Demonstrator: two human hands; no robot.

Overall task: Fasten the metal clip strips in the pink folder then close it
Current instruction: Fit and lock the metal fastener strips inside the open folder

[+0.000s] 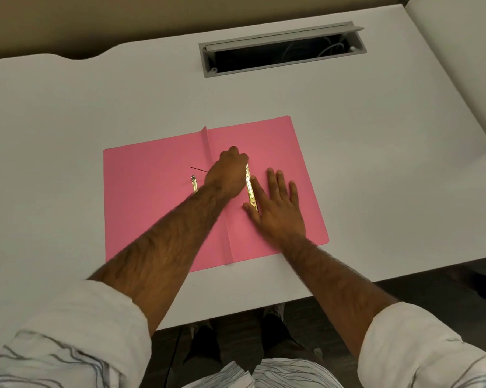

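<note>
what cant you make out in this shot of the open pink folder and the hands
Head view only:
- Left hand fingertips: curled under the knuckles, grip unseen.
- Gold metal clip strip on the open pink paper folder: upper end under the left hand, lower end under the flat right hand.
- Small metal piece: partly behind the left forearm.
- Grey desk cable slot: interior too dark.

Pink folder (163,208) lies open and flat, spine crease running near centre. One brass-coloured metal clip strip (250,189) lies lengthwise on right leaf; second strip (194,184) on left leaf, partly hidden.
</note>
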